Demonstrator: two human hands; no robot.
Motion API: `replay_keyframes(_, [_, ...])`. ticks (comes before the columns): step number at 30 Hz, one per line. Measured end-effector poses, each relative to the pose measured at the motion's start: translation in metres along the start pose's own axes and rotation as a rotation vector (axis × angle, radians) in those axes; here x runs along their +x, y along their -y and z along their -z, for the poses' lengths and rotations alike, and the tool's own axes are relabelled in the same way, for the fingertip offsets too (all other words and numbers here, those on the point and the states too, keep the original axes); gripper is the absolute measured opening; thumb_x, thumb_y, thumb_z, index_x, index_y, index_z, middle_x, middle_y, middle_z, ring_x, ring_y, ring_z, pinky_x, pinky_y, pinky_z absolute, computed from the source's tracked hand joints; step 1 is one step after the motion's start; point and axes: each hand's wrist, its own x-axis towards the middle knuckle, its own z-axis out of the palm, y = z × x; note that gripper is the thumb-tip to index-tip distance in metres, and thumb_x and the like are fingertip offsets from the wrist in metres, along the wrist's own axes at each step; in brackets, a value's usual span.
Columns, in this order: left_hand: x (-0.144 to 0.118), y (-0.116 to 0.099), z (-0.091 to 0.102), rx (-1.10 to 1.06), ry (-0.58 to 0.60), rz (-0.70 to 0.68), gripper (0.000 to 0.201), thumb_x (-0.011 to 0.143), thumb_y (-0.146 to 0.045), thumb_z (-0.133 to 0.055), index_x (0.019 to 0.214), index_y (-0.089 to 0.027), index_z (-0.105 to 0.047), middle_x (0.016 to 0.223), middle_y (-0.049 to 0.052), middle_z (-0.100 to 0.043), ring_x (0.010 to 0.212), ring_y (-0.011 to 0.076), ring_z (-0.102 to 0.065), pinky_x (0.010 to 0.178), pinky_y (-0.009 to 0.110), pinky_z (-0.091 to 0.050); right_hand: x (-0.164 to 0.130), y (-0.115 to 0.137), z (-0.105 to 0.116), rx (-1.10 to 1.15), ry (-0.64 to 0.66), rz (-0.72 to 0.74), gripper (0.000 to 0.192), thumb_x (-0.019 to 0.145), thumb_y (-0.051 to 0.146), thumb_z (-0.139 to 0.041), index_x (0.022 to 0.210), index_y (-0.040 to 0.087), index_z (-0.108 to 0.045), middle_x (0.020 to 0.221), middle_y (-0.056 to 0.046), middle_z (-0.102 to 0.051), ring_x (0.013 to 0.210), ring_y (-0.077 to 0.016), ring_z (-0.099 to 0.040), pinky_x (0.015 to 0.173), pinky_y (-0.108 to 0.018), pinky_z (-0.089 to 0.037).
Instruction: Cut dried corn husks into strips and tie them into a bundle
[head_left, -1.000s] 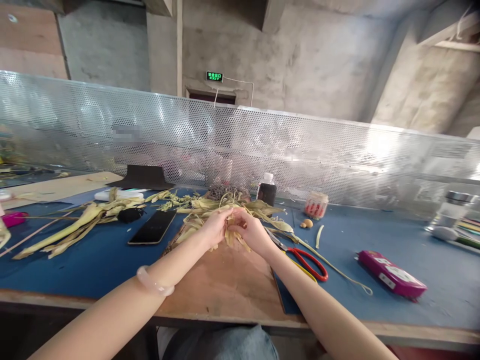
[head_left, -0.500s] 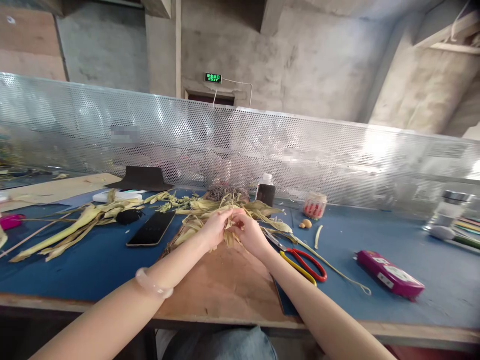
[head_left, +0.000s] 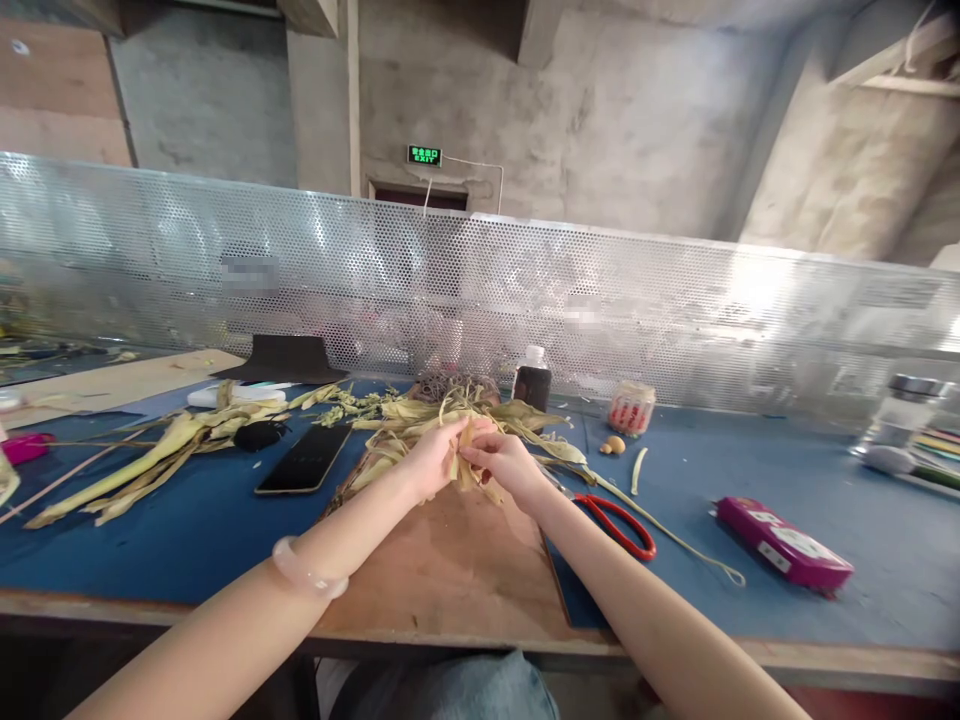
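Over a brown board (head_left: 450, 580), my left hand (head_left: 436, 458) is closed on a pale dried husk leaf (head_left: 465, 462), which looks like corn husk. My right hand (head_left: 508, 466) pinches the same leaf from the other side, thumb and forefinger together. Loose ends of it hang below the fingers. Behind both hands spreads a heap of dried husks (head_left: 409, 412), with a bundle of thin brown stems (head_left: 457, 388) at its back. Red-handled scissors (head_left: 626, 530) lie beside my right forearm, partly covered by it.
A black phone (head_left: 304, 460) and long dried stalks (head_left: 150, 450) lie to the left. To the right are a purple packet (head_left: 784, 545), a jar with red print (head_left: 631, 408), and a clear bottle (head_left: 904, 415). A perforated metal screen (head_left: 637, 310) borders the table's back.
My right hand has turned and drawn slightly right, its fingers now pinching the leaf more visibly. The right forearm covers more of the scissors. The left hand has barely moved.
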Motion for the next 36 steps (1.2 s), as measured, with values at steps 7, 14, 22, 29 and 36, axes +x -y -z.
replay_keyframes(7, [0.0,0.002,-0.001,0.012,0.107,-0.029,0.036,0.089,-0.036,-0.048,0.109,-0.012,-0.066,0.107,0.015,-0.069,0.097,0.0255,-0.065,0.078,0.033,-0.052,0.0,0.0,0.007,0.131,-0.006,-0.064,0.031,0.061,0.042,-0.072,0.066,0.013,-0.064,0.063,-0.001,-0.058,0.055,-0.0093,-0.049,0.05,-0.023,-0.038])
replay_keyframes(14, [0.002,0.008,0.004,0.178,0.09,-0.189,0.033,0.086,-0.037,-0.055,0.103,-0.012,-0.068,0.114,0.017,-0.066,0.102,0.0269,-0.062,0.08,0.035,-0.051,-0.001,0.002,0.006,0.157,0.006,-0.038,0.032,0.06,0.043,-0.074,0.066,0.013,-0.063,0.063,0.0,-0.056,0.055,-0.0083,-0.047,0.05,-0.023,-0.036])
replay_keyframes(22, [0.003,0.008,0.007,0.189,0.155,-0.239,0.027,0.083,-0.029,-0.062,0.103,-0.013,-0.068,0.118,0.015,-0.064,0.106,0.0263,-0.06,0.082,0.033,-0.05,0.0,0.002,0.007,0.159,0.02,-0.013,0.033,0.061,0.043,-0.072,0.069,0.013,-0.064,0.063,0.001,-0.054,0.056,-0.0086,-0.047,0.05,-0.023,-0.037])
replay_keyframes(29, [0.002,0.005,-0.002,0.055,0.021,-0.214,0.021,0.083,-0.025,-0.058,0.096,-0.012,-0.069,0.097,0.015,-0.071,0.099,0.0272,-0.064,0.083,0.036,-0.052,-0.002,0.006,0.001,0.082,-0.006,0.023,0.029,0.064,0.042,-0.071,0.065,0.015,-0.062,0.06,0.002,-0.053,0.052,-0.0078,-0.044,0.047,-0.022,-0.038])
replay_keyframes(36, [0.005,0.008,0.0,0.07,-0.103,-0.269,0.018,0.082,-0.025,-0.061,0.091,-0.011,-0.068,0.092,0.016,-0.072,0.099,0.0286,-0.065,0.084,0.039,-0.052,-0.001,0.005,-0.004,-0.03,0.028,0.037,0.02,0.068,0.034,-0.067,0.072,0.016,-0.059,0.062,0.002,-0.053,0.052,-0.0082,-0.045,0.045,-0.02,-0.038])
